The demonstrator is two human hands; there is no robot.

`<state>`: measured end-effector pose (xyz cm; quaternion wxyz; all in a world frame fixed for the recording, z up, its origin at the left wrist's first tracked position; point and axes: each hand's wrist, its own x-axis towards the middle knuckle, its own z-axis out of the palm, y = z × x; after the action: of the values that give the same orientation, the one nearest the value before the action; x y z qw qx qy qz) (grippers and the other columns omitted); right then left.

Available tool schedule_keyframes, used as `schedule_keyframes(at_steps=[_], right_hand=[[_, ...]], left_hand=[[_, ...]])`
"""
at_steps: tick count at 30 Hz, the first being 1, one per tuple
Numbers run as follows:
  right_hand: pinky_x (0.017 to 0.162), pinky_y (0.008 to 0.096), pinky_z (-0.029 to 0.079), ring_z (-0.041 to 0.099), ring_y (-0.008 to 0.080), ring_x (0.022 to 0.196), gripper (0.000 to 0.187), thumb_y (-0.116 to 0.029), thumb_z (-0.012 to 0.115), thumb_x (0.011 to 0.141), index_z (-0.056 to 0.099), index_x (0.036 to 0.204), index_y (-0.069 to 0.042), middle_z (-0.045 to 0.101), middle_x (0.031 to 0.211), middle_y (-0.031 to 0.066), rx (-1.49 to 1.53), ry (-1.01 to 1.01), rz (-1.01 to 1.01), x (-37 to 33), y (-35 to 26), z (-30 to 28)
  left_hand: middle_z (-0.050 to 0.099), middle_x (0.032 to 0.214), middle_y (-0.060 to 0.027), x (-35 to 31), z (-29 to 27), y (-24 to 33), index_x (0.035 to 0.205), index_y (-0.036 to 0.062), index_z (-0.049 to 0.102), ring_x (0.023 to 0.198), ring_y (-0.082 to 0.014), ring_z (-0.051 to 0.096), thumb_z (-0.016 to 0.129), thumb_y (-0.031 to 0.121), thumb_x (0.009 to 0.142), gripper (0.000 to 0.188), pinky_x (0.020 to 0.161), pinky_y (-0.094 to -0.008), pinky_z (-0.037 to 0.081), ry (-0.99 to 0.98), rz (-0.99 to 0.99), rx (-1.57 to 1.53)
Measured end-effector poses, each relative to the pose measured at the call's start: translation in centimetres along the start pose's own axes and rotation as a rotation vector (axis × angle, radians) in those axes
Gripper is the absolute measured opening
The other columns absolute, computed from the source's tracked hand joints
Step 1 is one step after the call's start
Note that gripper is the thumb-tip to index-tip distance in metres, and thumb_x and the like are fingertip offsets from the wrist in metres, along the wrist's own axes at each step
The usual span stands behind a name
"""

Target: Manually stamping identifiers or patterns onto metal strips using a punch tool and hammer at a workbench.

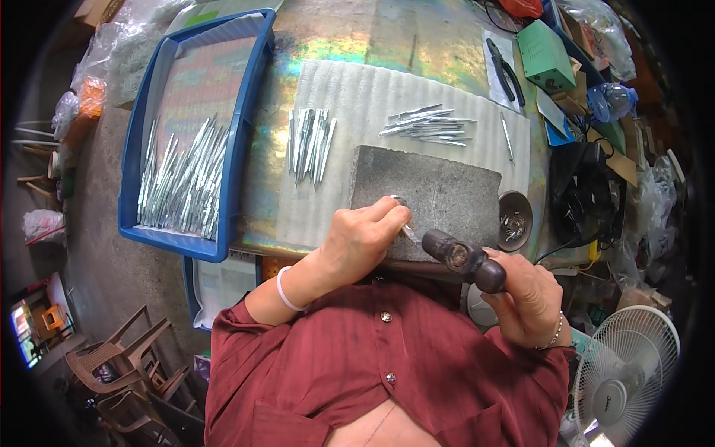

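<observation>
Nearest of all was the red shirt (417,343). With the stone (447,186) as the clock's centre, the left hand (363,237) was at eight o'clock, fingers pinched narrow on a shiny piece (410,235) above the stone's near side; whether they touched, I couldn't tell. Between four and five, the right hand (530,294) had its fingers curled around one hammer (443,246). One bowl (514,203), just past three, held small bits (514,226). One blue tray (171,245), between nine and ten, held rods (182,179) beyond my counting. On the foam (342,82) I counted two bunches, a left bunch (311,145) at ten and a far bunch (427,125) at twelve, plus one lone rod (508,138) at two.
</observation>
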<state>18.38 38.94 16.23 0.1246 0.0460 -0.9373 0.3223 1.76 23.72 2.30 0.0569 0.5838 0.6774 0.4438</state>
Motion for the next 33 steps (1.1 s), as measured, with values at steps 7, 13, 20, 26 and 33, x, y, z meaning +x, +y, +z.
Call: schedule_keyframes(at_steps=[7, 13, 20, 26, 33], right_hand=[[0.045, 0.0271, 0.046, 0.060, 0.0212, 0.055, 0.056, 0.002, 0.071, 0.066, 0.053, 0.119, 0.008, 0.063, 0.078, 0.0132, -0.092, 0.009, -0.045, -0.3, -1.2, -0.5], [0.046, 0.0289, 0.045, 0.060, 0.0205, 0.055, 0.047, 0.001, 0.063, 0.071, 0.054, 0.116, 0.009, 0.062, 0.076, 0.0128, -0.118, -0.165, 0.106, 0.2, -0.8, -0.5], [0.053, 0.0331, 0.045, 0.058, 0.0205, 0.053, 0.024, -0.018, 0.065, 0.081, 0.060, 0.099, -0.003, 0.061, 0.068, 0.0069, 0.051, 0.134, 0.332, -2.5, -4.8, -4.5], [0.051, 0.0324, 0.045, 0.060, 0.0207, 0.056, 0.019, -0.017, 0.060, 0.087, 0.057, 0.096, -0.001, 0.063, 0.068, 0.0077, 0.218, 0.306, 0.236, -1.6, -4.7, -3.5], [0.048, 0.0303, 0.047, 0.059, 0.0232, 0.056, 0.052, 0.005, 0.065, 0.073, 0.052, 0.123, 0.005, 0.060, 0.078, 0.0116, -0.131, -0.239, 0.158, 0.5, -1.4, -1.4]], left_hand=[[0.055, 0.080, -0.0065, -0.3, 0.2, -0.1, 0.089, 0.0070, 0.054, 0.060, -0.0250, 0.060, 0.057, -0.002, 0.072, 0.019, 0.048, -0.0343, 0.047, 0.007, -0.001, 0.021], [0.055, 0.079, -0.0067, 0.0, -0.3, 0.0, 0.087, 0.0069, 0.054, 0.060, -0.0250, 0.060, 0.057, -0.003, 0.071, 0.019, 0.047, -0.0344, 0.046, -0.029, 0.008, 0.022], [0.060, 0.076, -0.0068, 0.2, -0.2, 0.3, 0.085, 0.0052, 0.058, 0.061, -0.0249, 0.062, 0.055, -0.013, 0.069, 0.025, 0.049, -0.0321, 0.048, -0.020, -0.036, 0.030], [0.060, 0.077, -0.0068, -0.1, -0.2, 0.7, 0.086, 0.0053, 0.057, 0.062, -0.0249, 0.062, 0.055, -0.013, 0.068, 0.026, 0.049, -0.0320, 0.048, -0.032, -0.059, 0.039], [0.053, 0.078, -0.0077, 0.1, -0.3, 0.4, 0.087, 0.0065, 0.051, 0.061, -0.0274, 0.060, 0.056, -0.003, 0.072, 0.019, 0.047, -0.0365, 0.046, -0.037, -0.030, 0.027]])
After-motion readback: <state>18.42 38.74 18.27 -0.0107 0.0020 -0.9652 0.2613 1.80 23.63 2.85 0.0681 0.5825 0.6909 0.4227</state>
